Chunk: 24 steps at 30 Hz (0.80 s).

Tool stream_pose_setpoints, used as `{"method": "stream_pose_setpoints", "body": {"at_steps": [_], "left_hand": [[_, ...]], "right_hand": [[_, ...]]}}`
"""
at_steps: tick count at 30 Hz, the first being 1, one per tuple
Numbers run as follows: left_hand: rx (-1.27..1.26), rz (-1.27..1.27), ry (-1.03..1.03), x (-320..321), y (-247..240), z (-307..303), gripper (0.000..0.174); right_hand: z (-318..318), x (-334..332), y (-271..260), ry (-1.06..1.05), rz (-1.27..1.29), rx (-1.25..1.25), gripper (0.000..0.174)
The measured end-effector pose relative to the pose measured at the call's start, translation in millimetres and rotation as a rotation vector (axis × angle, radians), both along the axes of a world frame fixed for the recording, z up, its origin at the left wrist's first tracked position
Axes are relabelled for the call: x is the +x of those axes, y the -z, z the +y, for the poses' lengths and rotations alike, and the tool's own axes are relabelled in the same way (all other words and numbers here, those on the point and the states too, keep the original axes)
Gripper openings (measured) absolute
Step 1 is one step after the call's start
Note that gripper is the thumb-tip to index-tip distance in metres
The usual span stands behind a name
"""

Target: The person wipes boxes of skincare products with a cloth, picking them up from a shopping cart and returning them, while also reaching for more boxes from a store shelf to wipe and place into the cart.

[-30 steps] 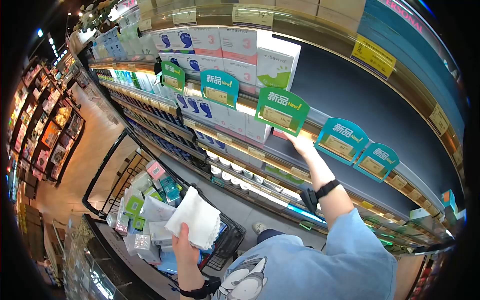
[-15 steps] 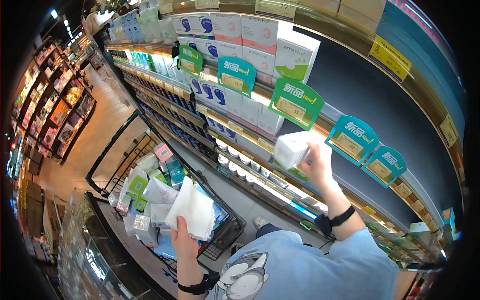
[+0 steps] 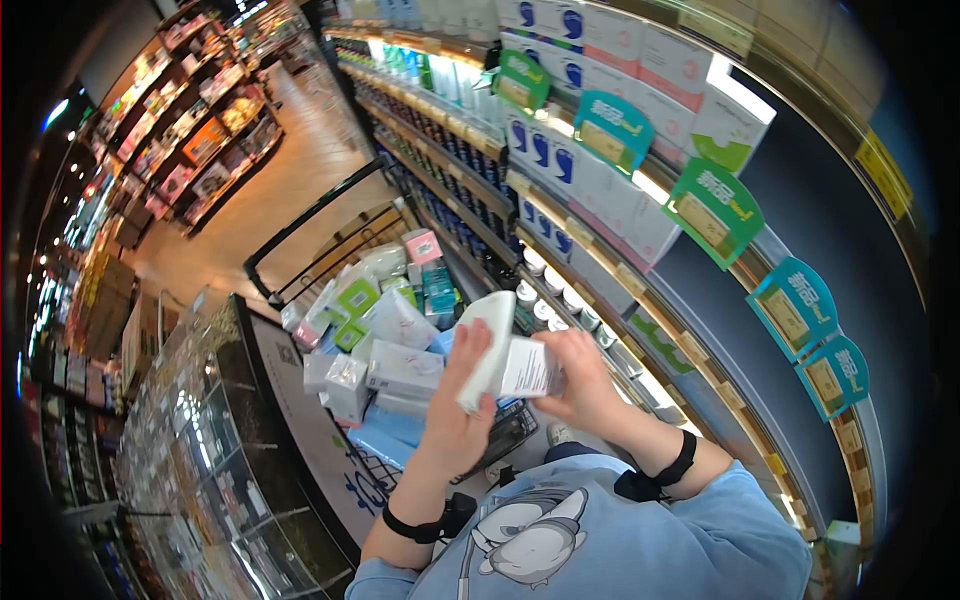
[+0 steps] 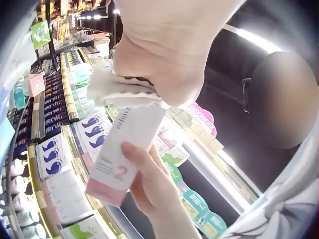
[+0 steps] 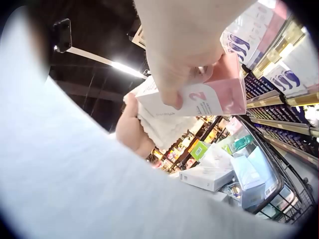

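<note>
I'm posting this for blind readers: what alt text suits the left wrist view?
The right hand grips a white-and-pink box marked 2, just below a white cloth held in the left hand. Stocked shelves stretch behind.

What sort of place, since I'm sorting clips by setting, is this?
Most likely a shop, perhaps a supermarket or drugstore: boxed products line the shelving, a green new-product sign hangs there, and a loaded shopping cart stands alongside.
</note>
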<state>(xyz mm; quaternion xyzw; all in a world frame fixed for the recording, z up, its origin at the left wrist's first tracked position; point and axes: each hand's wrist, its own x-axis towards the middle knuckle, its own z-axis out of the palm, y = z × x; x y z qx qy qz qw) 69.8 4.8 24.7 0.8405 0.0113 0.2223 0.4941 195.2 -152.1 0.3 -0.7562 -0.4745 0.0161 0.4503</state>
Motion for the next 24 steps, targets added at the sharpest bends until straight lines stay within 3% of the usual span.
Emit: {"method": "stream_pose_setpoints", "body": {"at_steps": [2,5,9,15,17,18,19,21,22,24], "left_hand": [[0.145,0.009,-0.004,-7,-7,-8,0.052],[0.155,0.008,-0.041,-19,-4,-3,0.051],[-0.062,0.023,-0.18,-26,0,13,0.05],[0.207,-0.023,-0.227,-44,-6,3,0.052],[0.198,-0.198,-0.345,-48,3,-4,0.055],[0.128,-0.196,-0.386,-50,5,-7,0.067],[0.129,-0.196,-0.396,-49,5,-10,0.067],[-0.514,-0.39,-0.343,-45,0,-15,0.076],[-0.511,-0.395,-0.353,-50,2,-11,0.076],[-0.735,-0.287,-0.197,-65,13,0,0.076]], "right_hand": [[10,6,1,0.054,-0.006,0.013,0.061],[19,4,-1,0.022,-0.027,-0.003,0.061],[27,-18,-1,-0.168,-0.103,-0.052,0.065],[48,-16,-3,-0.227,0.093,-0.035,0.067],[54,-19,1,-0.289,0.445,0.058,0.066],[57,-23,-12,-0.391,0.627,0.06,0.066],[60,-27,-13,-0.4,0.627,0.057,0.066],[64,-34,-13,-0.515,0.809,0.019,0.066],[67,-39,-5,-0.561,0.86,0.017,0.065],[72,-42,0,-0.575,0.854,0.034,0.066]]}}
